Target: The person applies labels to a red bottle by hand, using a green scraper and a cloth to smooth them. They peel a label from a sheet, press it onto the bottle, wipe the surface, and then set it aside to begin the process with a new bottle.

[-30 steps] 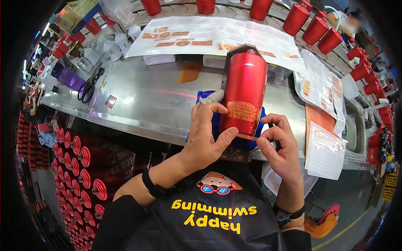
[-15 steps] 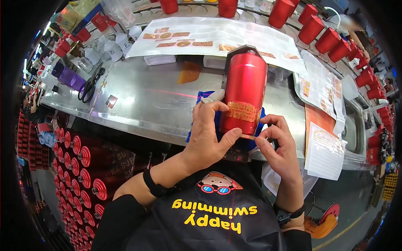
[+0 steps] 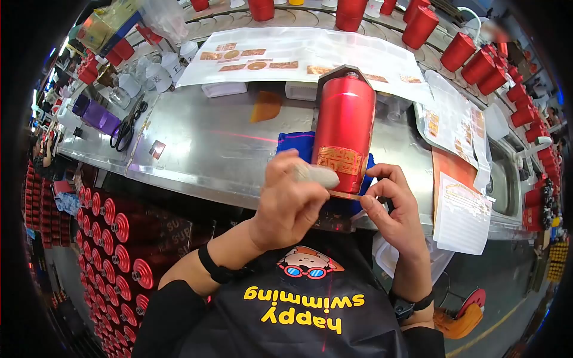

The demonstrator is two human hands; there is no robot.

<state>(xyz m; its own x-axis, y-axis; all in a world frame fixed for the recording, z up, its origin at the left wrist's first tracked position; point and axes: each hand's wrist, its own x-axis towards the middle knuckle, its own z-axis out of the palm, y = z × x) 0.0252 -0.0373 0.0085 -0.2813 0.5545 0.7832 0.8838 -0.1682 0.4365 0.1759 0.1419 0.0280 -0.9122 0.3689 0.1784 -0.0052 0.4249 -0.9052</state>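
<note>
A shiny red metal canister [image 3: 345, 125] with a gold patterned band [image 3: 340, 160] lies on a blue cloth [image 3: 296, 142], its bottom end towards me. My left hand [image 3: 289, 194] is curled at the canister's lower left, slightly blurred. One finger, in a whitish cover [image 3: 317, 175], reaches over the canister's near end just below the band. At the lower right corner, my right hand [image 3: 395, 203] pinches thumb and forefinger at the edge. A narrow tan strip [image 3: 343, 195] runs along that near end to the right fingertips.
White sheets with gold decals [image 3: 256, 59] cover the back of the steel table [image 3: 197, 131]. Black scissors [image 3: 126, 128] and a purple bottle [image 3: 95, 114] are at left. Stacked red canisters [image 3: 107, 238] stand below left; a sink [image 3: 507, 191] is at right.
My left hand has lifted its thumb and forefinger from the canister, curled up, and brought its covered finger down to the near end. The right hand has stayed nearly in place.
</note>
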